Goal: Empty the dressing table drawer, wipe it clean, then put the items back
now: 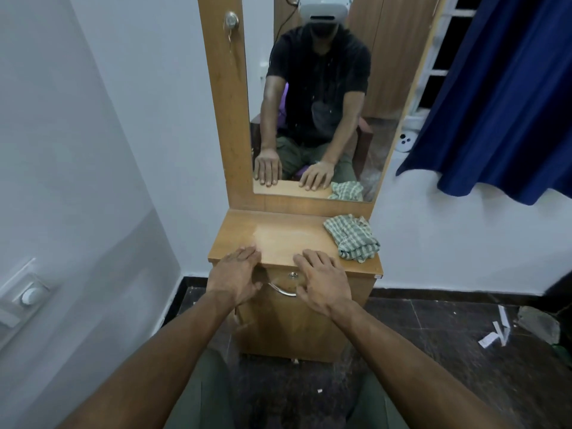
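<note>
A wooden dressing table (278,233) stands against the wall with a tall mirror (312,97) above it. My left hand (236,274) rests flat on the front left edge of the tabletop, fingers straight. My right hand (322,280) lies flat on the front edge to the right of it. Between them, on the closed drawer front (284,308), a curved metal handle (283,291) and a small lock (292,275) show. A green checked cloth (353,236) lies crumpled on the right side of the tabletop. The drawer's contents are hidden.
White walls flank the table; a switch plate (24,292) is on the left wall. A blue curtain (501,97) hangs at the right by a window. Paper scraps (495,332) lie on the dark floor. My knees are in front of the cabinet.
</note>
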